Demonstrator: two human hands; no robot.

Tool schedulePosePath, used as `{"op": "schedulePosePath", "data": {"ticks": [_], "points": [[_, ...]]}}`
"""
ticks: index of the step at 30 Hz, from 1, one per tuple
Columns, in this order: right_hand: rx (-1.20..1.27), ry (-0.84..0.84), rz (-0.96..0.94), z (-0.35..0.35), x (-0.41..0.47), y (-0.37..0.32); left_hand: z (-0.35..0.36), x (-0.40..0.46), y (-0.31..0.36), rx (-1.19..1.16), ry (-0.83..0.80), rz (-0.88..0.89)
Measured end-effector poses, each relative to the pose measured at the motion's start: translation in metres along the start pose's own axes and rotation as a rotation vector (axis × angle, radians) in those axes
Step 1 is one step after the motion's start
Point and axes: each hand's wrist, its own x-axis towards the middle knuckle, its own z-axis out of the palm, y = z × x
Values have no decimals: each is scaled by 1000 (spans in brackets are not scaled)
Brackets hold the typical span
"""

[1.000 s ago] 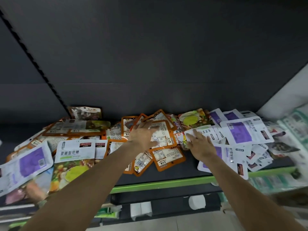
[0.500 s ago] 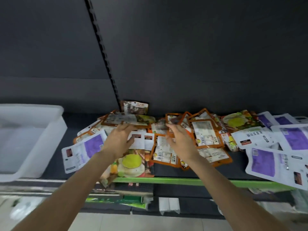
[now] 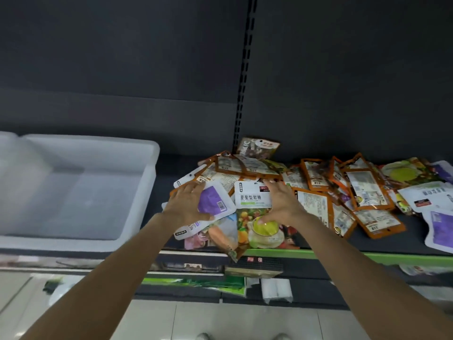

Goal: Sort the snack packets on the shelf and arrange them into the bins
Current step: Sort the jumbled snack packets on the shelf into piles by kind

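Note:
A loose pile of snack packets (image 3: 316, 190) covers the dark shelf (image 3: 402, 241), mostly orange-edged ones, with purple-and-white and fruit-print ones among them. My left hand (image 3: 185, 204) lies on a purple-and-white packet (image 3: 214, 201) at the pile's left end, fingers straight, thumb along its lower edge. My right hand (image 3: 282, 204) rests on the right side of a large fruit-candy packet (image 3: 253, 217), fingers over its top corner, thumb pressing its front. That packet's bottom overhangs the shelf edge. An empty white bin (image 3: 152, 182) stands on the shelf left of the pile.
The green shelf lip (image 3: 367, 257) runs below the pile. A slotted upright (image 3: 241, 94) divides the dark back wall. More purple packets (image 3: 438, 231) lie at the far right. Lower shelves and the floor (image 3: 220, 320) show below.
The view has swung left, bringing the white bin fully in. Both hands have moved left across the pile, from the orange packets to the purple packet and the fruit-candy packet.

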Motion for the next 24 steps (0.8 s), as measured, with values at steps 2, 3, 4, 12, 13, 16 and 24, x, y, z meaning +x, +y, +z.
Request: {"op": "schedulePosePath", "data": {"ticks": [2, 3, 4, 12, 13, 16, 24], "points": [[13, 78, 5, -1, 0, -12, -3, -2, -6, -18, -24, -18], [43, 162, 1, -2, 0, -18, -5, -3, -7, -11, -17, -21], [67, 272, -6, -5, 1, -23, -8, -4, -7, 10, 9, -19], [112, 529, 12, -15, -12, -25, -31, -4, -7, -311, 301, -23], [153, 565, 25, -16, -13, -24, -36, -4, -5, -325, 323, 1], [278, 647, 94, -21, -16, -18, -49, -2, 8, -350, 442, 83], [533, 695, 225, -51, -33, 22, -69, 5, 84, -272, 614, 206]]}}
